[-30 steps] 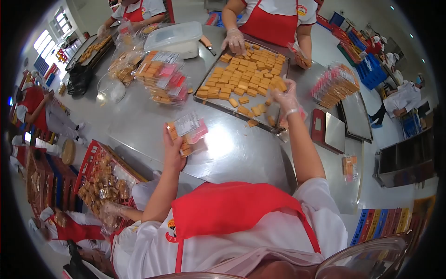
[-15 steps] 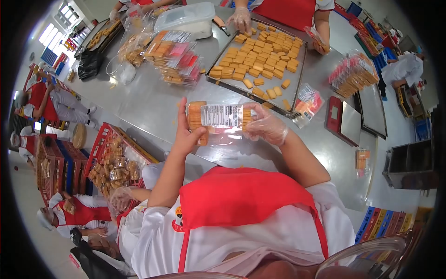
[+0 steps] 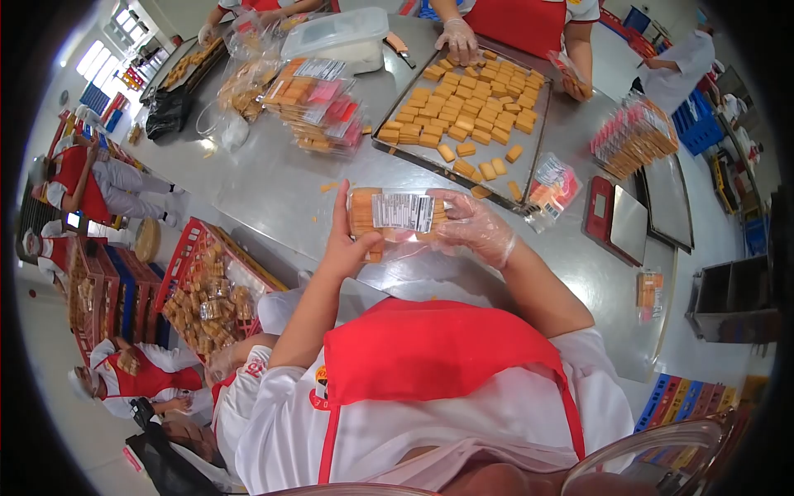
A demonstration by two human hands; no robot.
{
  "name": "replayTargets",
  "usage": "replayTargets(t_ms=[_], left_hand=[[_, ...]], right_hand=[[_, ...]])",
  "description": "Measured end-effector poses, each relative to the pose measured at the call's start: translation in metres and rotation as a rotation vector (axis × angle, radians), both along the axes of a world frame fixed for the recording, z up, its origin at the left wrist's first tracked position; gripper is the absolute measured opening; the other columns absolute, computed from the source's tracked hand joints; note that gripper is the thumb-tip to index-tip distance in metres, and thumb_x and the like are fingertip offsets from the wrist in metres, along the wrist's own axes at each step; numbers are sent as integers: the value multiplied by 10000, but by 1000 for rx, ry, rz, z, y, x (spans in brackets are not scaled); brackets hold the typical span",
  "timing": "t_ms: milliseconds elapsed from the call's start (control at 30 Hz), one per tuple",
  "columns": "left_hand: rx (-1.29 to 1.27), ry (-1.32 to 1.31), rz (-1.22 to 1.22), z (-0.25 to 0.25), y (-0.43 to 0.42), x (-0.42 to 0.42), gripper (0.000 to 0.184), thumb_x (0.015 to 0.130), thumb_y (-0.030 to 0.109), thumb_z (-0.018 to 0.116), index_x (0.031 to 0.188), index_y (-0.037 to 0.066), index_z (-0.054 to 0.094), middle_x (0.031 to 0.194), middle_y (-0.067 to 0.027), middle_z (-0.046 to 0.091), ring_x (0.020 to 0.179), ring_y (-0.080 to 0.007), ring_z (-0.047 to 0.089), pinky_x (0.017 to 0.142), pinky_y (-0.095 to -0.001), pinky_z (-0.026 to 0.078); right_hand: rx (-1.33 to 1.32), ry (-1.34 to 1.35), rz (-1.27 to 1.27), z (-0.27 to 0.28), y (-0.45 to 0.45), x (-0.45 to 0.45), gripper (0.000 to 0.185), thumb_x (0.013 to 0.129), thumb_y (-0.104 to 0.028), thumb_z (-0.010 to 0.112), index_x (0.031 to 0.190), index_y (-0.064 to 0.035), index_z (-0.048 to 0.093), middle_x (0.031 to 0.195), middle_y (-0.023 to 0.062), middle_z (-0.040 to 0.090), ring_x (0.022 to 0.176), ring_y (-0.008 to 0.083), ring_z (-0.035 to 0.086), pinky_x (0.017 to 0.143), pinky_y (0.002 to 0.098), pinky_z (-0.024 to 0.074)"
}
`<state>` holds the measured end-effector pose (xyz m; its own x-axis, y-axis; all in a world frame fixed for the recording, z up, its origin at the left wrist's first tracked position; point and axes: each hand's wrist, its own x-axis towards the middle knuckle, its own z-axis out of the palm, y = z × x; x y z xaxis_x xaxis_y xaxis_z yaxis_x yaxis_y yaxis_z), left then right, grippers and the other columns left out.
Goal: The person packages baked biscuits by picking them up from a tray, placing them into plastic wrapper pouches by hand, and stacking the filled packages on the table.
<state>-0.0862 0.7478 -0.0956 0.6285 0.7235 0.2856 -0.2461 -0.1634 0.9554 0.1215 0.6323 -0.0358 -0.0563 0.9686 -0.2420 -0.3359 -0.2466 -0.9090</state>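
Observation:
Between my two hands is a clear bag of biscuits, its white printed label facing up. My left hand, bare, grips the bag's left end with the thumb below. On the other end, my right hand in a clear plastic glove has its fingers closed on the bag. Beyond it lies a metal tray covered with small golden biscuits. A flat biscuit packet with a pink label lies beside the tray's near right corner.
A stack of biscuit packets stands left of the tray, another packet row to the right. A red scale sits at right. Across the table, a co-worker's gloved hand touches the tray biscuits. A red crate holds bagged goods.
The bag in my hands has tilted slightly, its label turned a little. The table appears shifted slightly right in view. At far right, a person in white has moved.

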Motion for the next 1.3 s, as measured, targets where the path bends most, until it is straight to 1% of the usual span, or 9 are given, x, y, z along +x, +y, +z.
replayTargets(t_ms=[133,333,500,633,767,1033,1067,1167,1300], left_hand=[[-574,-145,-84,6,6,-2,750,797,116,581,1372,150,101,1172,-135,442,979,-191,519,789,-313,460],[-953,-167,-198,-14,25,-2,548,845,280,522,1322,144,288,1293,-154,369,1154,-270,416,893,-412,410],[-1097,-716,-423,5,-21,21,606,853,465,420,1304,76,306,1354,-129,316,1215,-282,351,967,-483,310],[-1157,-757,-239,-4,-23,27,617,839,464,450,1280,50,330,1275,-132,404,1167,-293,386,988,-464,281],[-1177,-701,-88,-1,-33,34,564,841,445,470,1218,31,402,1182,-128,488,1096,-273,462,961,-417,343],[-981,-616,-73,-11,-36,31,402,836,178,517,1200,54,400,1117,-94,518,1044,-236,499,912,-383,395],[-1019,-622,-70,-19,-35,29,405,831,167,521,1201,56,399,1117,-94,518,1048,-236,497,913,-380,394],[-1090,-619,-99,-21,-29,25,404,823,161,525,1195,60,404,1125,-93,516,1039,-236,499,897,-380,404],[-1115,-676,-299,-40,-21,14,418,815,189,542,1192,60,415,1147,-93,513,1054,-250,493,900,-398,403]], right_hand=[[784,-1035,145,-3,6,-5,470,781,-77,568,1225,-156,435,959,122,562,734,253,550,652,281,448],[999,-1550,372,20,6,-8,410,805,-93,507,1185,-240,457,935,133,545,766,344,553,671,344,479],[293,-1320,454,10,13,-21,471,792,-125,519,1229,-274,425,1083,142,527,863,329,558,724,340,475],[955,-1243,215,-27,17,-21,434,802,-242,548,1225,-235,451,1124,170,524,899,322,553,778,337,452],[482,-487,-23,-27,14,-47,356,816,-109,564,1159,-44,495,1127,117,518,940,208,554,804,308,442],[501,-879,-128,-39,24,-44,470,760,-296,602,1161,-77,488,1071,116,545,936,284,530,828,344,416],[627,-1262,-93,-33,23,-41,475,760,-295,607,1159,-68,484,1070,116,544,962,278,524,851,338,407],[511,-228,-109,-39,28,-53,486,760,-283,604,1172,-61,474,1080,117,544,964,270,526,864,331,401],[315,-830,97,-20,26,-40,415,783,-334,576,1128,-108,528,989,124,598,897,249,580,793,290,445]])
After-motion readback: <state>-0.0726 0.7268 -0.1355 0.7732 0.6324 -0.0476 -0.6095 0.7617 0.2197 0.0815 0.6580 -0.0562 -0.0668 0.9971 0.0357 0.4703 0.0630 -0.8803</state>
